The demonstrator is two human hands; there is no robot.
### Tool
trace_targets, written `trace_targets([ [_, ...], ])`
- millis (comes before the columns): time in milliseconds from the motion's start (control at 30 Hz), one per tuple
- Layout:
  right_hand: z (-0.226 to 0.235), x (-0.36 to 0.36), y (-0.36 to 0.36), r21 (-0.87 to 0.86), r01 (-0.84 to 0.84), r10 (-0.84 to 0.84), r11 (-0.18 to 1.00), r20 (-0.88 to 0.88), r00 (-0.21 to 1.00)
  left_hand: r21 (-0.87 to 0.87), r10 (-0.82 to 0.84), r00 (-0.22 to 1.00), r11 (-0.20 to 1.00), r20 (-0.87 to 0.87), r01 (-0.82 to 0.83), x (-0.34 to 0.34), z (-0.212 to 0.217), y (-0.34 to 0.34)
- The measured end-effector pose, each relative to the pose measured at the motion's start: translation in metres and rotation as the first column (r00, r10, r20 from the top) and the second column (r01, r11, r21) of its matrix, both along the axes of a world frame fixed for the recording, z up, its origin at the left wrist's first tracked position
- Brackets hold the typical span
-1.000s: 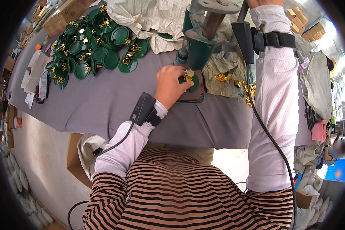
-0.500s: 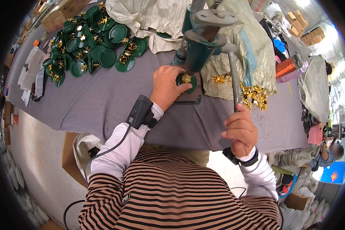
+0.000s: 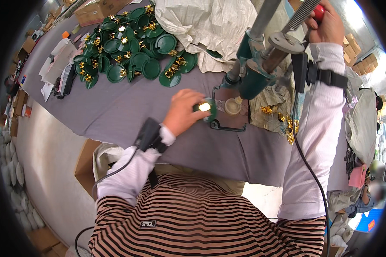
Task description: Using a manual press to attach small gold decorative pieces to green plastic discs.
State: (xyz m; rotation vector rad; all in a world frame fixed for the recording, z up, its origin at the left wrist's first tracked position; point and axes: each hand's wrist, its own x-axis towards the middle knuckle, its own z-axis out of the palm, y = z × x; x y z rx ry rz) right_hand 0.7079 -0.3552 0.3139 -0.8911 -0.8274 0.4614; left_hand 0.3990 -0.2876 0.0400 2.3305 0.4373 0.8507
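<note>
Green disc (image 3: 206,112): one, small and round with a shiny gold piece on top, pinched in the left hand just left of the press base, above the desk.
Left hand (image 3: 183,112): one; its grip is clenched on the green disc, fingers curled round it.
Right hand (image 3: 328,22): one, raised high at the upper right; its grip is clenched around the red knob (image 3: 319,11) of the press lever.
Hand press (image 3: 253,68): one, green-bodied with a grey metal column and lever, standing on a dark flat base plate (image 3: 232,116); one pale round seat shows on the plate, with nothing in it.
Pile of green discs (image 3: 131,47): too many to count exactly, dozens, heaped at the upper left of the desk, many carrying gold pieces.
Loose gold pieces (image 3: 283,122): a scattered handful on a crumpled sheet right of the press; the count cannot be told.
White sacks (image 3: 206,25): at least one large crumpled one behind the press.
Wrist devices: two, one black unit strapped on each forearm, each with a cable.
Edges and room: the near desk edge runs just in front of the person's striped shirt; a bare grey stretch lies between the disc pile and the left hand.
Desk (image 3: 116,113): grey cloth cover, long, slanting up to the left.
Room: cardboard boxes (image 3: 88,165) under and beyond the desk, pale floor at left, cluttered bags at right.
</note>
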Motion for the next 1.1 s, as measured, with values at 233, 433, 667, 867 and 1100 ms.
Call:
trace_targets([
  [233, -0.008, -0.011, -0.001, 0.054, 0.155, -0.16, 0.987, 0.11, 0.981, -0.089, 0.034, 0.987, 0.995, -0.157, -0.049, -0.049, 0.027, 0.055],
  [433, -0.006, -0.015, 0.0, 0.05, 0.129, -0.132, 0.99, 0.076, 0.988, 0.138, 0.482, 0.866, 0.874, -0.132, -0.466, 0.006, 0.014, 0.124],
  [667, -0.005, -0.002, 0.004, 0.082, 0.031, -0.04, 0.996, 0.108, 0.993, -0.3, 0.248, 0.959, 0.933, 0.133, -0.2, -0.016, 0.036, 0.086],
  [867, -0.007, -0.001, 0.007, 0.052, -0.03, 0.021, 0.998, 0.154, 0.988, -0.473, -0.057, 0.998, 0.879, 0.011, 0.055, 0.039, 0.015, -0.034],
  [1100, -0.008, 0.0, 0.007, 0.057, -0.018, 0.009, 0.998, 0.149, 0.989, -0.225, 0.22, 0.973, 0.954, 0.066, -0.2, 0.073, 0.006, -0.073],
])
